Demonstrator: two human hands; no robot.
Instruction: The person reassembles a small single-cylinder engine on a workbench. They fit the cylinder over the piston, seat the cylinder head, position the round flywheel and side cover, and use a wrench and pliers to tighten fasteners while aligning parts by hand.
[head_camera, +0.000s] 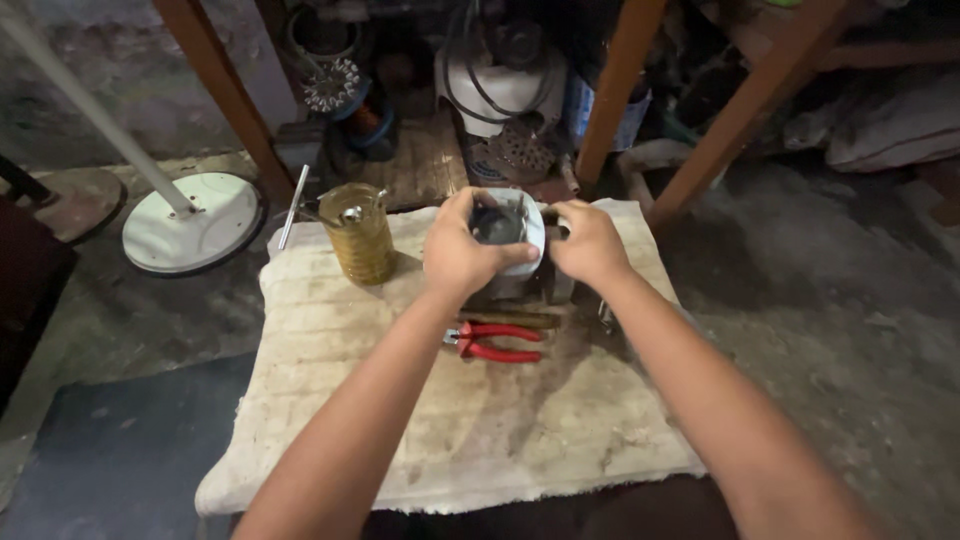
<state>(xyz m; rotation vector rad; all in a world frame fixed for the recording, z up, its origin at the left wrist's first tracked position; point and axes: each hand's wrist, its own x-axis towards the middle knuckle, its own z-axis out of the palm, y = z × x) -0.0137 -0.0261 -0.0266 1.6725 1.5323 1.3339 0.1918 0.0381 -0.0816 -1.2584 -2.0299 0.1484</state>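
Lying across the floor is a stained off-white cloth (440, 420), and everything at hand sits on it. Red-handled pliers (497, 341) lie just this side of the hands, their long axis running left to right, with a brown wooden-looking handle (525, 319) parallel to them and slightly farther away. A yellowish jar (359, 232) holding a metal tool stands upright to the left, near the left hand but apart from it, and a thin metal rod (293, 206) slants off the cloth's far left corner. Beyond that lies a white round base (192, 222) with a pole. Wooden legs (612, 90) and dark motor parts crowd the far side.

The left hand (462, 255) is wrapped around a white round housing (512, 232), its grip closed on the near left side, thumb over the rim. The right hand (590, 242) sits just beside the housing's right edge with fingers curled; whether its grip closes on the housing or on the dark metal beneath cannot be told. The housing stands at the cloth's far middle, its open mouth facing upward toward the camera.
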